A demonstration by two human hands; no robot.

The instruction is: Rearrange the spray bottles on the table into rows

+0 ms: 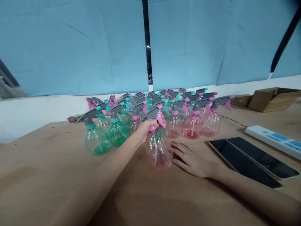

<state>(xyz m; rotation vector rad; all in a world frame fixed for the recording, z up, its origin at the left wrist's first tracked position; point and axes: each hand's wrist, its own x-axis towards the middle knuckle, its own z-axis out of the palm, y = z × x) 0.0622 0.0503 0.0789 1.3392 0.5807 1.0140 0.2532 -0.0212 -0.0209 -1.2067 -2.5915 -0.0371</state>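
A clear, pink-tinted spray bottle with a grey and pink trigger head stands in front of the other bottles. My left hand is wrapped round its neck, just below the spray head. Palm down on the table, my right hand has its fingers spread, with the fingertips beside the bottle's lower right side. Behind stand several more spray bottles in rows, among them a green one at the left and a pink one to the right of the held bottle.
Two dark phones lie at the right, near a white power strip. An open cardboard box sits at the back right of the wooden table. Blue sheeting covers the wall behind.
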